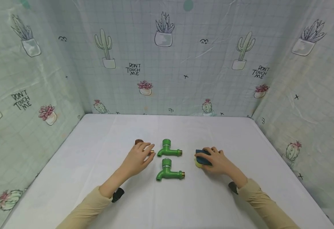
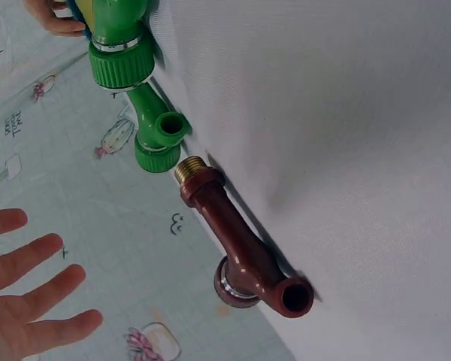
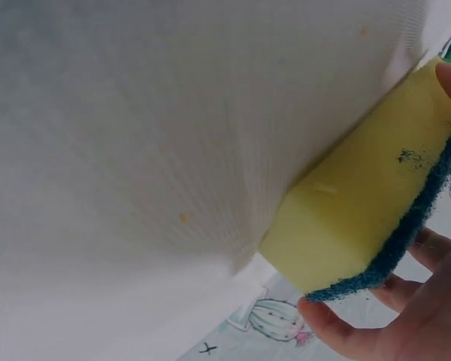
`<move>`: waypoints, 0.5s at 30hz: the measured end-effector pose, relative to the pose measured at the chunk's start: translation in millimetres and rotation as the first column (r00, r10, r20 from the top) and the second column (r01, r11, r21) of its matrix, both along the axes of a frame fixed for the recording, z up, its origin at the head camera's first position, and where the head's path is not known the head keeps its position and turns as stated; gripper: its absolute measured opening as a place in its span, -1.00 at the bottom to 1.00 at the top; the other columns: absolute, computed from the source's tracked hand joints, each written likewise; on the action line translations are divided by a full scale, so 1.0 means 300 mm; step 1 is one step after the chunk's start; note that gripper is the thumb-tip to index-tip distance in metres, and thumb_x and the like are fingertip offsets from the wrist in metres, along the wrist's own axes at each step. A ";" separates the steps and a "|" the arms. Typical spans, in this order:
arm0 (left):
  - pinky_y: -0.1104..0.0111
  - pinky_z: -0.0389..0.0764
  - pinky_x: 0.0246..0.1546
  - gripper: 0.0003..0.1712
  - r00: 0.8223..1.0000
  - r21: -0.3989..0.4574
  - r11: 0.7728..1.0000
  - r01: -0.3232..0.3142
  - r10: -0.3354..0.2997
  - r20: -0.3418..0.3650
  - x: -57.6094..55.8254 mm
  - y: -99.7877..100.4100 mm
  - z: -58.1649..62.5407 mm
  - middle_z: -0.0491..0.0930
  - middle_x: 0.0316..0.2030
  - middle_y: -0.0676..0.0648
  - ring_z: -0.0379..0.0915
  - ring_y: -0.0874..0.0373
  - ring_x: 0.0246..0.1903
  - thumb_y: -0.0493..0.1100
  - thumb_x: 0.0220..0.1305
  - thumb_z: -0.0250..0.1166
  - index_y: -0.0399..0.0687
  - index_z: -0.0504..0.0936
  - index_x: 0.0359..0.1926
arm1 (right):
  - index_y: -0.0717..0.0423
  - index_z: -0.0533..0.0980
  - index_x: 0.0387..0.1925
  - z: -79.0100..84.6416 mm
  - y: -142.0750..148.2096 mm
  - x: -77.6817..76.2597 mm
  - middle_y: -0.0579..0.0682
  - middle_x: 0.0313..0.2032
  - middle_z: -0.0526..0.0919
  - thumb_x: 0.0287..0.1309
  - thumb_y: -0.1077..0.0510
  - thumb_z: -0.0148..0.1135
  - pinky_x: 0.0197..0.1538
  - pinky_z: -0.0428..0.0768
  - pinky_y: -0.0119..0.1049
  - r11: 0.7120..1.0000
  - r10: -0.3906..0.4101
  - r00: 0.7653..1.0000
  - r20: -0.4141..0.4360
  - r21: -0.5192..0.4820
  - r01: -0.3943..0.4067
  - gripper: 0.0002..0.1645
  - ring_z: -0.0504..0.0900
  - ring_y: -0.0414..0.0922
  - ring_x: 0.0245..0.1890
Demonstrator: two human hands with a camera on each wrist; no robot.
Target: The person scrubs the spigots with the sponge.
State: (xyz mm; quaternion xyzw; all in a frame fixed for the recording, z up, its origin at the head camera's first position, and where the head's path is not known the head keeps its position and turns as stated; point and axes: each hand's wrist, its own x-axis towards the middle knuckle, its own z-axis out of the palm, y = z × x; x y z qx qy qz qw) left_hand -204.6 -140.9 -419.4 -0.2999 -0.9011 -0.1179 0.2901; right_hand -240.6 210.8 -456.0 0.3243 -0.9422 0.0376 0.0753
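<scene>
My left hand [image 1: 137, 159] reaches over a brown tap [image 1: 139, 141], its fingers spread and holding nothing. In the left wrist view the brown tap [image 2: 237, 241] lies on the table, apart from the fingers, with its brass thread toward the green taps. On the right, my right hand [image 1: 219, 161] grips a yellow sponge [image 3: 353, 210] with a dark blue scouring side [image 1: 203, 157]. The thumb lies against the yellow foam and the other fingers are along the blue side and end. The sponge rests on the white cloth.
Two green taps, a far one [image 1: 168, 152] and a near one [image 1: 169, 174], lie between the hands with brass threads pointing right. They rest on a white-covered table [image 1: 155, 203]. Cactus-printed sheets [image 1: 167, 63] hang around its back and sides.
</scene>
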 end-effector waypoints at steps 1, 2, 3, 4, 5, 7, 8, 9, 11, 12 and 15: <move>0.11 0.51 -0.09 -0.64 1.000 -0.014 1.000 0.009 -0.009 0.002 -0.003 0.002 -0.004 0.55 -0.11 -0.17 0.45 -0.04 -0.10 -0.08 0.19 0.15 -0.16 0.53 -0.03 | -0.37 0.29 0.14 0.003 -0.001 0.002 0.09 0.12 0.35 0.00 -0.17 0.19 -0.27 0.31 -0.08 1.000 -0.008 1.000 0.018 -0.005 0.008 -0.40 0.35 0.09 0.00; 0.10 0.50 -0.07 -0.63 1.000 -0.025 1.000 0.012 -0.012 0.010 -0.003 0.004 -0.006 0.54 -0.09 -0.17 0.43 -0.04 -0.08 -0.07 0.20 0.14 -0.14 0.52 -0.01 | -0.36 0.28 0.15 0.005 -0.002 0.005 0.10 0.14 0.33 0.01 -0.18 0.18 -0.25 0.32 -0.05 1.000 -0.013 0.999 0.030 -0.013 0.013 -0.39 0.34 0.11 0.02; 0.08 0.50 -0.07 -0.63 1.000 -0.029 0.999 0.016 -0.015 0.018 -0.003 0.006 -0.008 0.53 -0.07 -0.18 0.42 -0.05 -0.06 -0.06 0.20 0.13 -0.13 0.52 -0.01 | -0.35 0.27 0.16 0.008 -0.003 0.007 0.12 0.16 0.32 0.01 -0.19 0.18 -0.23 0.33 -0.02 1.000 -0.017 0.999 0.038 -0.025 0.017 -0.37 0.33 0.13 0.05; 0.06 0.49 -0.06 -0.62 1.000 -0.032 0.999 0.019 -0.019 0.025 -0.003 0.007 -0.010 0.52 -0.05 -0.19 0.41 -0.06 -0.04 -0.06 0.20 0.13 -0.13 0.52 0.00 | -0.34 0.26 0.17 0.011 -0.003 0.011 0.13 0.18 0.30 0.00 -0.20 0.18 -0.20 0.33 0.01 0.999 -0.020 0.999 0.043 -0.038 0.022 -0.36 0.32 0.15 0.07; 0.04 0.48 -0.06 -0.61 0.999 -0.030 0.999 0.021 -0.020 0.033 -0.003 0.009 -0.012 0.51 -0.03 -0.19 0.40 -0.08 -0.03 -0.06 0.21 0.13 -0.12 0.51 0.02 | -0.33 0.25 0.18 0.013 -0.004 0.014 0.14 0.19 0.28 0.00 -0.20 0.19 -0.18 0.34 0.05 0.998 -0.023 0.999 0.044 -0.055 0.025 -0.34 0.31 0.17 0.09; -0.03 0.46 -0.05 -0.59 0.998 -0.023 1.000 0.017 -0.016 0.054 -0.002 0.010 -0.015 0.47 0.02 -0.22 0.37 -0.14 0.02 -0.06 0.21 0.13 -0.10 0.48 0.06 | -0.30 0.25 0.19 0.018 -0.008 0.022 0.15 0.21 0.27 -0.01 -0.20 0.19 -0.14 0.34 0.12 0.994 -0.025 0.999 0.028 -0.102 0.028 -0.32 0.29 0.21 0.12; -0.07 0.44 -0.04 -0.58 0.998 -0.020 1.000 0.010 -0.009 0.066 -0.002 0.011 -0.015 0.45 0.06 -0.22 0.35 -0.18 0.05 -0.06 0.21 0.13 -0.08 0.46 0.08 | -0.28 0.25 0.20 0.019 -0.011 0.025 0.16 0.21 0.26 0.00 -0.20 0.19 -0.12 0.34 0.16 0.992 -0.028 1.000 0.012 -0.122 0.030 -0.31 0.28 0.22 0.13; -0.12 0.42 -0.03 -0.56 0.997 -0.015 1.000 0.006 -0.005 0.073 -0.003 0.012 -0.016 0.42 0.08 -0.24 0.32 -0.22 0.08 -0.05 0.21 0.13 -0.08 0.44 0.10 | -0.27 0.24 0.20 0.020 -0.015 0.029 0.17 0.22 0.25 0.00 -0.19 0.18 -0.10 0.33 0.19 0.989 -0.036 0.999 0.001 -0.145 0.035 -0.32 0.26 0.23 0.14; -0.21 0.33 0.00 -0.52 0.995 -0.007 1.000 -0.011 0.011 0.095 -0.006 0.015 -0.018 0.36 0.15 -0.25 0.23 -0.28 0.14 -0.04 0.22 0.12 -0.06 0.40 0.14 | -0.26 0.24 0.20 0.023 -0.027 0.036 0.18 0.23 0.24 0.03 -0.18 0.16 -0.07 0.31 0.25 0.981 -0.059 0.998 -0.020 -0.188 0.055 -0.33 0.23 0.25 0.17; -0.23 0.29 0.02 -0.50 0.994 -0.009 1.000 -0.023 0.024 0.107 -0.007 0.017 -0.019 0.32 0.18 -0.25 0.18 -0.30 0.17 -0.03 0.22 0.11 -0.04 0.38 0.17 | -0.25 0.23 0.21 0.024 -0.033 0.039 0.18 0.24 0.23 0.04 -0.19 0.14 -0.05 0.31 0.27 0.977 -0.075 0.997 -0.030 -0.203 0.067 -0.34 0.22 0.26 0.18; -0.29 0.14 0.08 -0.43 0.987 -0.010 0.999 -0.044 0.045 0.153 -0.006 0.024 -0.021 0.19 0.26 -0.25 -0.01 -0.34 0.25 0.02 0.24 0.08 -0.01 0.28 0.25 | -0.23 0.21 0.23 0.024 -0.053 0.047 0.18 0.28 0.18 0.07 -0.19 0.09 -0.01 0.27 0.32 0.966 -0.128 0.991 -0.049 -0.233 0.113 -0.34 0.14 0.27 0.24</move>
